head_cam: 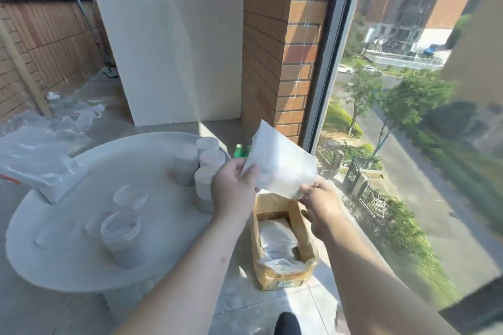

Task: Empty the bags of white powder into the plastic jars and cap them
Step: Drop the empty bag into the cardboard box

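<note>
One bag (280, 163) of white powder hangs in the air at the centre of the frame, above a cardboard box (272, 277). Its long axis slants from upper left to lower right. The left hand (234, 190) pinches its left edge, with the fingers (249, 175) curled onto the plastic. The right hand (322, 208) pinches the lower right corner. One open jar (121, 236) stands on the round worktop (122, 160) at lower left, well apart from the bag and below and left of it. The left hand is the nearer one, so I judge that the bag must travel down and leftward to reach the jar's mouth. About five capped jars (202, 166) cluster at the worktop's far right edge, just beside the left hand, though blur makes the count uncertain. Two or three clear lids (130, 196) seem to lie loose near the open jar. At least two more bags (277, 242) lie in the box. One large sack (40, 168) rests at the worktop's left edge.
</note>
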{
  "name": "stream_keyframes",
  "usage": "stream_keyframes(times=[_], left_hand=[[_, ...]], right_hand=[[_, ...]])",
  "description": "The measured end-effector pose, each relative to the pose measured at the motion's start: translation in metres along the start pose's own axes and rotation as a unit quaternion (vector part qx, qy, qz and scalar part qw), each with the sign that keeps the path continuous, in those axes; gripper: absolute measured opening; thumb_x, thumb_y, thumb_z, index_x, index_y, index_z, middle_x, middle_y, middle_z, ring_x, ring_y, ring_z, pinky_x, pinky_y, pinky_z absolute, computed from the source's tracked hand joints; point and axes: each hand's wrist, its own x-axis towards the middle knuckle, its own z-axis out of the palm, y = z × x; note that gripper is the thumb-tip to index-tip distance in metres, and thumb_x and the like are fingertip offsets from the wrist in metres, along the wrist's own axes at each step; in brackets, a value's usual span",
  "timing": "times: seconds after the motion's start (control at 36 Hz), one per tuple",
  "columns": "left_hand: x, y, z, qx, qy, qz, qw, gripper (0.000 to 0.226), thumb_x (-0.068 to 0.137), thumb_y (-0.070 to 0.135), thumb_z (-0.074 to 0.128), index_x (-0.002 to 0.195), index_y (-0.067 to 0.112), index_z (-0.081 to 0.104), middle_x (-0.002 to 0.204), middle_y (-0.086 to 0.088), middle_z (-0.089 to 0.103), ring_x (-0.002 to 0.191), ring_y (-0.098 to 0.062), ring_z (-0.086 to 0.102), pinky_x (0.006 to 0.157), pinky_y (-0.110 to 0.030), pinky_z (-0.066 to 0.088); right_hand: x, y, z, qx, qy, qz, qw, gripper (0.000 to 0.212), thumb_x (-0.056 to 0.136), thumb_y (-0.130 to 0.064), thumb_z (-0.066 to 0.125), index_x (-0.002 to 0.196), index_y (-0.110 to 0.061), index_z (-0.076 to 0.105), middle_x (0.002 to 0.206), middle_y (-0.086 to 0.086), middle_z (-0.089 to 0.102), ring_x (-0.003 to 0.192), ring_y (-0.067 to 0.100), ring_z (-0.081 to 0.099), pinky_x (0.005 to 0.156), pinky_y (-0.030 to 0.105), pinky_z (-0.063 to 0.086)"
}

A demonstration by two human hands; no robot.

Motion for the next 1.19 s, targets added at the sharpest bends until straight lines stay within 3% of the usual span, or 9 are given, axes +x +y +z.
stream_keyframes(times=[0.06,0.17,0.28,0.39,0.47,0.58,0.72,0.81,1.19], left_hand=[[-0.004,-0.005,0.01,0.075,-0.028,0.041,0.996,0.003,0.091,0.028,0.066,0.091,0.031,0.066,0.088,0.011,0.073,0.075,-0.016,0.071,0.063,-0.026,0.052],[-0.015,-0.017,0.029,0.204,-0.093,0.097,0.97,0.009,0.094,0.024,0.064,0.097,0.031,0.068,0.093,0.013,0.07,0.085,-0.008,0.065,0.062,-0.013,0.043],[-0.019,-0.038,0.043,0.302,-0.134,0.089,0.94,0.013,0.093,0.023,0.062,0.099,0.031,0.071,0.09,0.012,0.069,0.083,-0.01,0.062,0.063,-0.021,0.044],[-0.014,-0.065,0.053,0.3,-0.182,0.058,0.935,0.008,0.09,0.027,0.067,0.088,0.031,0.073,0.079,0.016,0.071,0.076,-0.007,0.065,0.067,-0.026,0.054],[-0.011,-0.084,0.055,0.3,-0.21,0.064,0.928,0.007,0.088,0.022,0.07,0.089,0.025,0.076,0.082,0.01,0.073,0.077,-0.01,0.067,0.07,-0.022,0.052],[-0.006,-0.111,0.054,0.314,-0.239,0.063,0.917,0.01,0.086,0.018,0.071,0.092,0.022,0.077,0.088,0.008,0.074,0.082,-0.01,0.068,0.075,-0.021,0.053],[-0.001,-0.139,0.055,0.421,-0.35,0.026,0.836,0.041,0.083,0.02,0.068,0.123,0.028,0.066,0.126,0.006,0.065,0.11,-0.015,0.062,0.096,-0.025,0.048],[-0.001,-0.152,0.054,0.502,-0.386,0.007,0.774,0.055,0.084,0.013,0.06,0.137,0.026,0.053,0.145,0.008,0.048,0.132,-0.016,0.048,0.106,-0.029,0.042],[0.003,-0.131,0.051,0.395,-0.301,-0.062,0.866,0.049,0.09,0.003,0.046,0.132,0.024,0.057,0.125,-0.001,0.064,0.105,-0.019,0.063,0.088,-0.029,0.052]], right_hand=[[0.013,0.004,-0.012,-0.093,0.053,-0.021,0.994,0.02,0.083,0.002,0.055,0.1,-0.009,0.055,0.085,0.011,0.071,0.076,0.023,0.061,0.067,0.029,0.053],[0.034,0.013,-0.037,-0.315,0.13,-0.072,0.937,0.07,0.063,-0.026,0.061,0.13,-0.033,0.039,0.121,0.005,0.06,0.111,0.031,0.059,0.098,0.047,0.05],[0.017,0.0,-0.045,-0.329,0.029,-0.18,0.927,0.064,0.08,-0.013,0.072,0.133,-0.034,0.043,0.115,-0.012,0.055,0.094,0.013,0.061,0.08,0.016,0.049],[0.026,0.009,-0.052,-0.429,-0.047,-0.25,0.867,0.033,0.078,-0.005,0.074,0.107,-0.019,0.067,0.098,-0.007,0.062,0.086,0.012,0.056,0.075,0.021,0.039],[0.033,0.025,-0.055,-0.432,-0.08,-0.236,0.867,0.006,0.077,-0.003,0.074,0.083,-0.005,0.073,0.076,0.0,0.069,0.065,0.011,0.056,0.062,0.022,0.042],[0.048,0.057,-0.058,-0.413,-0.1,-0.165,0.89,0.011,0.085,0.008,0.059,0.083,0.013,0.068,0.084,0.026,0.07,0.069,0.016,0.05,0.059,0.019,0.039],[0.064,0.091,-0.066,-0.454,-0.149,-0.044,0.877,0.048,0.096,0.006,0.043,0.144,0.0,0.043,0.142,0.013,0.048,0.13,0.024,0.049,0.085,0.003,0.034],[0.072,0.099,-0.072,-0.511,-0.145,-0.003,0.847,0.056,0.098,-0.005,0.049,0.152,-0.016,0.039,0.151,0.008,0.044,0.136,0.022,0.046,0.088,0.005,0.03],[0.065,0.067,-0.042,-0.563,-0.147,-0.012,0.813,0.059,0.085,0.006,0.037,0.135,-0.015,0.061,0.137,0.01,0.06,0.123,0.026,0.06,0.1,0.031,0.051]])
